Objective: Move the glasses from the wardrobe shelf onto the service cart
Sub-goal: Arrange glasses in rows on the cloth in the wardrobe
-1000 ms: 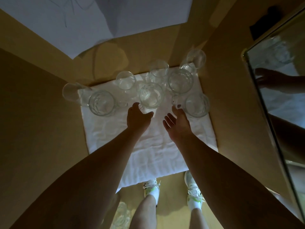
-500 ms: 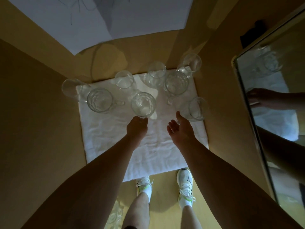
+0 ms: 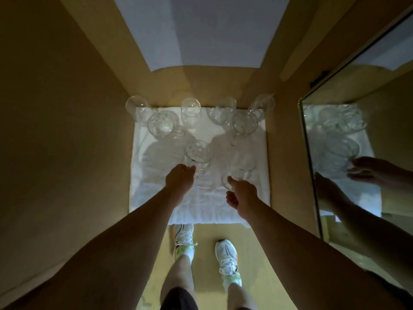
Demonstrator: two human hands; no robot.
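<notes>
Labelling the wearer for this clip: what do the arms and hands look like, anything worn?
Both forearms are bare, no sleeves in view. The left hand and right hand wear no gloves; no watch, ring or band is visible, though the light is dim. The mirror reflects bare arms too.

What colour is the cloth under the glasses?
White; the cloth shows best in the head view.

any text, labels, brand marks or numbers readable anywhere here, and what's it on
None can be read.
Glasses on the white cloth: clear, cut patterns only, no print or labels visible.
Shoes: dark stripe markings, no legible brand.
Mirror: reflects glasses and hands only, no writing.
Shelf walls: plain.
</notes>
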